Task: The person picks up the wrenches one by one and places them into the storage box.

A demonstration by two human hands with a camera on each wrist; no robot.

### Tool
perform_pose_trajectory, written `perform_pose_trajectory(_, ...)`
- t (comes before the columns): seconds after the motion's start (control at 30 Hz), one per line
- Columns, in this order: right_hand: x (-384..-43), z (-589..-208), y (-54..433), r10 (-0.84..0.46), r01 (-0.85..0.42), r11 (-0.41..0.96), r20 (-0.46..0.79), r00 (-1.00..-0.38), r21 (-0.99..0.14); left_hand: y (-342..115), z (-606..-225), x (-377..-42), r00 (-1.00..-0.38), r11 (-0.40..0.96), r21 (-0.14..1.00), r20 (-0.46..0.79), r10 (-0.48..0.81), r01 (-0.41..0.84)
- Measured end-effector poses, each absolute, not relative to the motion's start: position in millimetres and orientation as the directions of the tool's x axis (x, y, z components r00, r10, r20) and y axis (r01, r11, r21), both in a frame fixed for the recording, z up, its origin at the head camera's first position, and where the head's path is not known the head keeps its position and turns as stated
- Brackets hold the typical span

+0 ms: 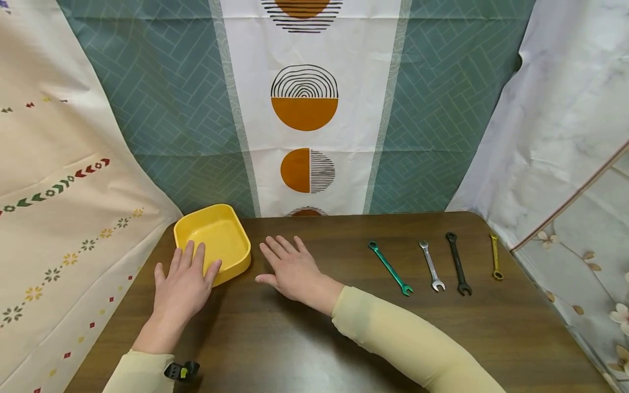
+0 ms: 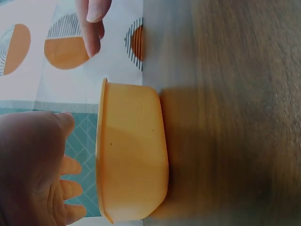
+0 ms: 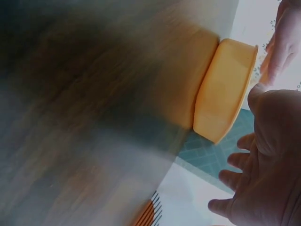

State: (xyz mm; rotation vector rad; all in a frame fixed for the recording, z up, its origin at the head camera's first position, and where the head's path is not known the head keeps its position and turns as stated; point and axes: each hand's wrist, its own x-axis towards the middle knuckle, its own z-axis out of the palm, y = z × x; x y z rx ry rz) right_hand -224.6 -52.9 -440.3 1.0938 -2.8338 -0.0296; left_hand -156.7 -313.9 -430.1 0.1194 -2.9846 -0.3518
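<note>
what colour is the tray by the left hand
The tray is plain yellow, seen best in the head view.

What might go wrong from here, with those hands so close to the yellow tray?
The yellow tray sits near the far left corner of the table, so a careless nudge might slide it toward the edge.
Neither the left hand nor the right hand grips it, so a bump could shift it unchecked.
The gold wrench lies close to the right edge, so a wide sweep of an arm might knock it off.
</note>
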Motion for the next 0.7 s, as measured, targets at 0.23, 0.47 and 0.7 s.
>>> perform_pose_trajectory(0.23, -226, -445, -65, -0.678, -0.676, 0.735, 0.078, -0.731, 0.052, -320, -435, -156, -0.986, 0.969, 0.235, 0.121, -0.111, -0.081)
perform_pose_trajectory(0.47, -226, -447, -76, -0.687, -0.686, 0.726, 0.084, -0.722, 0.042, -327, -439, -153, -0.986, 0.966, 0.241, 0.112, -0.126, -0.096)
perform_pose_trajectory(0.7, -226, -447, -82, -0.702, -0.701, 0.712, 0.086, -0.707, 0.046, -331, -440, -152, -0.988, 0.963, 0.247, 0.077, -0.132, -0.109)
